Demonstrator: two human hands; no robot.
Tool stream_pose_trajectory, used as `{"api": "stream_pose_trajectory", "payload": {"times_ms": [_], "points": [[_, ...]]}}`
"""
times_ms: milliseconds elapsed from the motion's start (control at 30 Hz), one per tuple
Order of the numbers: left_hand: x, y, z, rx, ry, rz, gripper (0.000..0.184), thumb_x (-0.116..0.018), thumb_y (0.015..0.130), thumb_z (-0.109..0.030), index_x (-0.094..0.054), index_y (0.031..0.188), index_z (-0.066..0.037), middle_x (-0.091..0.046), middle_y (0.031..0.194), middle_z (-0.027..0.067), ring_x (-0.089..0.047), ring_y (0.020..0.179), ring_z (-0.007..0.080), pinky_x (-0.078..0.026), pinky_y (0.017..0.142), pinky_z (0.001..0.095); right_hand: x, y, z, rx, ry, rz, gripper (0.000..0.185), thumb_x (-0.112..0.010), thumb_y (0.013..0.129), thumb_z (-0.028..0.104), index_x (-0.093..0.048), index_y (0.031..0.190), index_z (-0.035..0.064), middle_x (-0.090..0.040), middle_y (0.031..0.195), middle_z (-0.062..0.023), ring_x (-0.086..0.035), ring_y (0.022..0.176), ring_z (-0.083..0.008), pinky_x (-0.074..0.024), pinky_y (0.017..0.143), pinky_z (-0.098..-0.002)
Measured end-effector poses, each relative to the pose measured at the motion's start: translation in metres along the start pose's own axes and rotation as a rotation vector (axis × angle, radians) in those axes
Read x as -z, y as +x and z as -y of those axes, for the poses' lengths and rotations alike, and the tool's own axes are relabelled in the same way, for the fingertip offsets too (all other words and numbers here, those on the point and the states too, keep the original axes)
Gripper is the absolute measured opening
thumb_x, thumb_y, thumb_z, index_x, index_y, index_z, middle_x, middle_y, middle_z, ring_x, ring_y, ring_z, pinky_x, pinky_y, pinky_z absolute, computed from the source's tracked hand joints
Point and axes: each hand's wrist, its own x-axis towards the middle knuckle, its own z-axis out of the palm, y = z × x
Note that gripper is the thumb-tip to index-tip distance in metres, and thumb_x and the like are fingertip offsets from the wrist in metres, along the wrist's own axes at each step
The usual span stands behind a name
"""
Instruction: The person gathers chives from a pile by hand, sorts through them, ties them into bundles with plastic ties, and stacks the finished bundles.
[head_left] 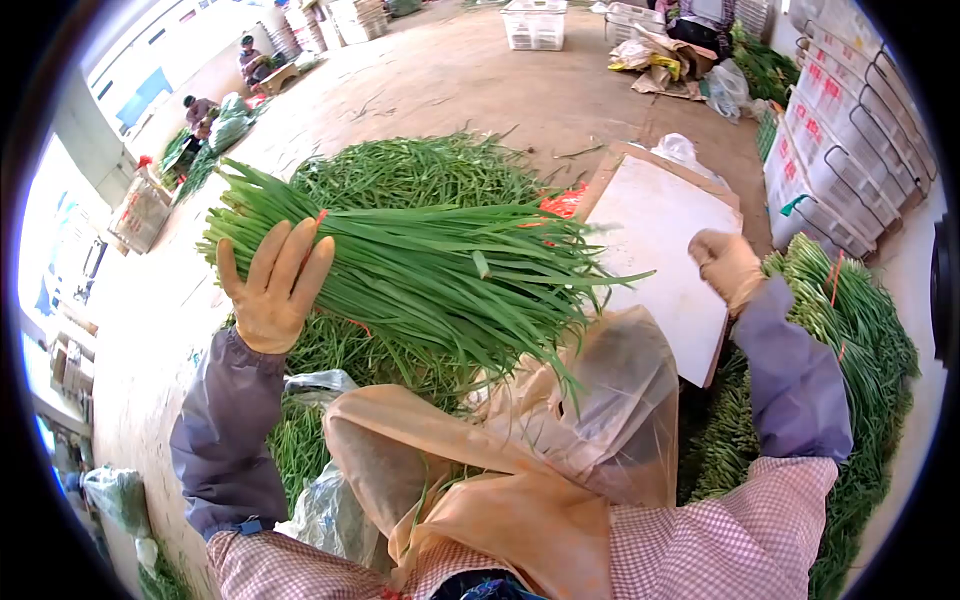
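A thick bundle of long green garlic chives lies crosswise before me, its cut ends at the left and a red tie near them. My left hand, in a tan glove, rests against the bundle by the tie, fingers straight and spread. Over the right edge of a white board is my gloved right hand, slightly blurred, with its fingers curled closed. Whatever it may hold is hidden. Tan plastic sheeting covers my legs, below the bundle.
Loose chives are heaped behind the bundle. Tied chives are stacked at my right, below white crates. A white basket stands farther back. Other people sit at the upper left and upper right.
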Motion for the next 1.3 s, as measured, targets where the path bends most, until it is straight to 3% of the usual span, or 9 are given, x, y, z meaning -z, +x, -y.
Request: {"api": "stream_pose_trajectory", "payload": {"times_ms": [67, 233, 433, 633, 767, 867, 967, 1067, 1300], "points": [[0.005, -0.007, 0.004, 0.005, 0.028, -0.016, 0.043, -0.067, 0.078, -0.013, -0.059, 0.118, -0.024, -0.059, 0.122, -0.0045, -0.056, 0.113, 0.0156, -0.007, 0.116, 0.0534, 0.001, 0.000, 0.023, 0.004, 0.584, -0.065, 0.023, -0.053, 0.097, 0.020, -0.066, 0.088, 0.0027, -0.055, 0.058, 0.0011, -0.045, 0.049, -0.0042, -0.0341, 0.043, -0.0207], [0.018, -0.017, 0.004, -0.037, 0.060, -0.032, 0.040, -0.070, 0.078, -0.016, -0.059, 0.115, -0.026, -0.061, 0.119, -0.0059, -0.055, 0.113, 0.0148, -0.006, 0.116, 0.0540, 0.018, -0.044, 0.166, 0.046, 1.082, 0.293, 0.021, -0.056, 0.095, 0.020, -0.067, 0.092, 0.0024, -0.056, 0.058, -0.0019, -0.043, 0.044, -0.0057, -0.0341, 0.041, -0.0195], [0.026, -0.023, -0.005, -0.067, 0.043, -0.090, 0.041, -0.070, 0.078, -0.020, -0.057, 0.115, -0.030, -0.061, 0.119, -0.0078, -0.055, 0.114, 0.0142, -0.005, 0.116, 0.0555, -0.038, -0.057, 0.230, -0.213, 1.150, 0.697, 0.029, -0.059, 0.093, 0.028, -0.064, 0.078, 0.0041, -0.055, 0.055, -0.0007, -0.040, 0.039, -0.0046, -0.0310, 0.037, -0.0206], [0.028, -0.043, -0.006, -0.041, 0.022, -0.059, 0.038, -0.070, 0.078, -0.021, -0.057, 0.113, -0.030, -0.061, 0.118, -0.0079, -0.055, 0.113, 0.0143, -0.006, 0.115, 0.0557, -0.063, -0.067, 0.232, -0.218, 1.192, 0.680, 0.023, -0.059, 0.090, 0.019, -0.062, 0.073, 0.0048, -0.054, 0.054, -0.0009, -0.038, 0.038, -0.0043, -0.0284, 0.036, -0.0206], [0.029, -0.062, -0.003, -0.012, 0.009, -0.034, 0.037, -0.070, 0.078, -0.021, -0.058, 0.112, -0.029, -0.062, 0.118, -0.0075, -0.055, 0.113, 0.0141, -0.006, 0.115, 0.0554, -0.053, -0.073, 0.189, 0.476, 0.998, 1.200, 0.011, -0.062, 0.087, 0.009, -0.066, 0.091, 0.0000, -0.063, 0.069, -0.0040, -0.057, 0.058, -0.0101, -0.0455, 0.052, -0.0234], [0.028, -0.074, -0.001, 0.022, 0.029, -0.007, 0.036, -0.070, 0.078, -0.021, -0.058, 0.111, -0.029, -0.062, 0.116, -0.0075, -0.056, 0.112, 0.0143, -0.006, 0.115, 0.0553, -0.016, -0.065, 0.186, 0.285, 0.707, 1.391, 0.015, -0.063, 0.085, 0.005, -0.065, 0.099, -0.0008, -0.065, 0.079, -0.0042, -0.061, 0.073, -0.0110, -0.0495, 0.063, -0.0251], [0.033, -0.077, -0.001, 0.015, 0.036, -0.003, 0.034, -0.070, 0.078, -0.021, -0.059, 0.109, -0.029, -0.063, 0.115, -0.0077, -0.056, 0.112, 0.0144, -0.005, 0.115, 0.0552, -0.009, -0.066, 0.178, 0.050, 0.961, 0.689, 0.015, -0.065, 0.086, 0.006, -0.066, 0.100, 0.0018, -0.066, 0.083, -0.0066, -0.064, 0.075, -0.0124, -0.0508, 0.066, -0.0259], [0.034, -0.076, -0.002, -0.025, 0.027, -0.009, 0.034, -0.070, 0.078, -0.021, -0.059, 0.109, -0.029, -0.063, 0.116, -0.0077, -0.055, 0.113, 0.0142, -0.005, 0.116, 0.0554, -0.040, -0.050, 0.193, 0.602, 0.562, -0.047, 0.019, -0.065, 0.085, 0.007, -0.065, 0.103, 0.0047, -0.067, 0.085, -0.0101, -0.065, 0.073, -0.0185, -0.0520, 0.067, -0.0277], [0.038, -0.073, -0.008, -0.030, 0.009, -0.038, 0.033, -0.070, 0.078, -0.022, -0.059, 0.107, -0.030, -0.062, 0.116, -0.0085, -0.055, 0.114, 0.0142, -0.004, 0.116, 0.0566, -0.075, -0.056, 0.219, 0.707, 0.099, 0.064, 0.018, -0.061, 0.084, 0.016, -0.062, 0.100, 0.0091, -0.064, 0.077, -0.0114, -0.064, 0.067, -0.0283, -0.0514, 0.058, -0.0376]]}}
